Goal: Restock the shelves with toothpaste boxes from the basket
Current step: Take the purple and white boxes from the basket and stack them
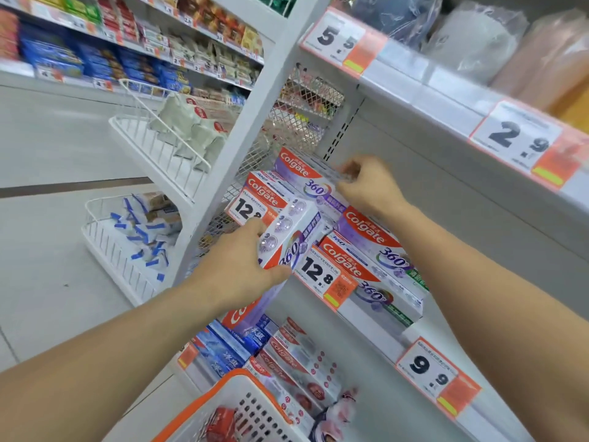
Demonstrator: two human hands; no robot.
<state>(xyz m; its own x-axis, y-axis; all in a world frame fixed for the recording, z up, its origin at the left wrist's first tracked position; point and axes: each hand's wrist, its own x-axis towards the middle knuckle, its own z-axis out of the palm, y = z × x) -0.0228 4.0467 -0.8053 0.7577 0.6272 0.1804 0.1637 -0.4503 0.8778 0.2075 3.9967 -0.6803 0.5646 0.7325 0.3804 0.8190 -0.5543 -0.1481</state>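
Two hands work at the middle shelf (376, 327): the left hand (242, 266) grips a purple Colgate box (287, 237) by its lower end, tilted at the shelf's front edge. Just beyond, the right hand (366, 183) pinches the far end of a second box (306, 177) lying atop the shelved stack, while the orange-rimmed basket (236, 409) sits below both.

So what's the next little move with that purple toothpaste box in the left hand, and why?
Probably slide the purple box onto the shelf with the stacked Colgate boxes. The left hand grips it tilted at the shelf's front edge, not yet set down, while the right hand rests on the top box of the stack, seemingly steadying it.
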